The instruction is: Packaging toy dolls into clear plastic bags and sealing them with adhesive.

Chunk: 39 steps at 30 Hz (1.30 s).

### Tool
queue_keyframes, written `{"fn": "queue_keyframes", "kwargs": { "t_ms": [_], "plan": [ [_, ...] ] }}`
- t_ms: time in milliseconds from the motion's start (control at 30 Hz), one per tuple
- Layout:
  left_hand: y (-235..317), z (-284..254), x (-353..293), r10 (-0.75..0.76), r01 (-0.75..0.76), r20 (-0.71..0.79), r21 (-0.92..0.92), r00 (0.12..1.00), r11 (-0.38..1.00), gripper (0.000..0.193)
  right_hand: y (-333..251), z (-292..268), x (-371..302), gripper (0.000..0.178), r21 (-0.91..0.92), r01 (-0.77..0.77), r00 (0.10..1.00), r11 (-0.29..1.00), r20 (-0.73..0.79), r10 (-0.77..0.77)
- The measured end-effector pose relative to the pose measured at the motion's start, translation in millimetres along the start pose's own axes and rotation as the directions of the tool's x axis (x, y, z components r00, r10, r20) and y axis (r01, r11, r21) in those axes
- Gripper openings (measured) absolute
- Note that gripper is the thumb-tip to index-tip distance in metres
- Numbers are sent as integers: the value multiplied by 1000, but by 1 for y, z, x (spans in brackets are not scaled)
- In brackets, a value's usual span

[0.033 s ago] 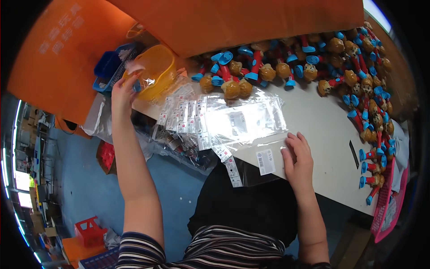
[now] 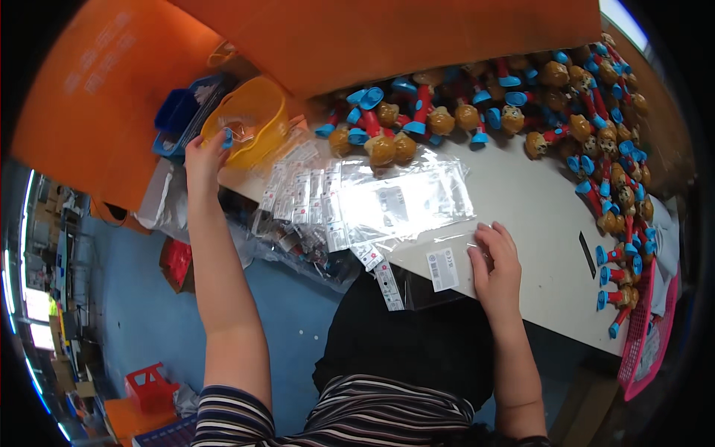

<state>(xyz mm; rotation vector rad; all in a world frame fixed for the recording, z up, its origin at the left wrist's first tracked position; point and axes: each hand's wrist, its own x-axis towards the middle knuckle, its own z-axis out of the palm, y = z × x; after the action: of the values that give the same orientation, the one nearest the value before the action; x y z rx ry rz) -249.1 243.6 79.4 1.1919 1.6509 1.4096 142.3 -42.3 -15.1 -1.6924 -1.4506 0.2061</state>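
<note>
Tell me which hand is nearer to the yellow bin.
Left. The left hand reaches up to the yellow bin and touches its near rim; the right hand rests far off on a clear plastic bag.

Table (image 2: 536,201): pale, flat top, running from far left to near right.
Panels (image 2: 97,82): large orange sheets, standing at the table's far side and far left.
Floor (image 2: 141,305): blue, left of the table.
Crate (image 2: 151,386): small, red, on the floor near left.
Light: bright glare at the far left rim and far right corner.
</note>
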Motion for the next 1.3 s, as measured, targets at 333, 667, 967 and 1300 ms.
{"fn": "queue_keyframes", "kwargs": {
  "t_ms": [333,667,967,1300],
  "plan": [
    [-47,88,-196,305,-627,607,433,734,648,63,-2,-25,12,13,294,-161,981,942,-57,186],
    [-21,95,-191,469,-742,597,368,651,561,37,-8,-19,47,18,-119,-203,972,972,-146,185],
    [-20,152,-294,384,-728,830,38,405,685,48,-7,-25,21,24,-121,-164,974,979,-177,141],
    [-32,159,-326,465,-709,787,-49,406,703,34,-1,-34,-2,15,-244,-267,959,932,30,282]
  ]
}}
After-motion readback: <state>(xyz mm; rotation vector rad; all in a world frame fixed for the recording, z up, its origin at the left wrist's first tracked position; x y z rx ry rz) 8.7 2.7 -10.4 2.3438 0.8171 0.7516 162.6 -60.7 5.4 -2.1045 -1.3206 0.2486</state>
